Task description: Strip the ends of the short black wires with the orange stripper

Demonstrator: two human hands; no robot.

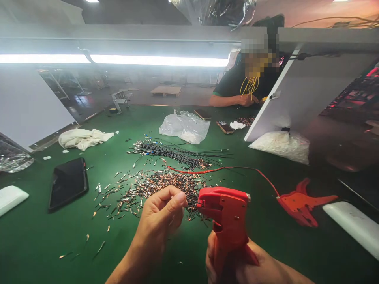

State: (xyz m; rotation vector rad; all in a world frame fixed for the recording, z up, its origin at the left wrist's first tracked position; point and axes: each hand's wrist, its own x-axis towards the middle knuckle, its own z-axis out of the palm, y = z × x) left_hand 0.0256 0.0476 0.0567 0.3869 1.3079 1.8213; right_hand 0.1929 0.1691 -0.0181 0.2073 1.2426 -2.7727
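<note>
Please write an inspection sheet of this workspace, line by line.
Surface: green table, littered with small wire offcuts.
Job's things: red stripping tool; short wire piece pinched at its nose; bundle of black wires.
Clutter: black phone, white cloth, plastic bag, second red tool, bag of white parts.
Hands: left hand pinches the wire piece; right hand grips the tool handle.
Cables: red wire lying across the table.
Surroundings: another person at the far side, handling yellow wires; white panels; strip light.
</note>
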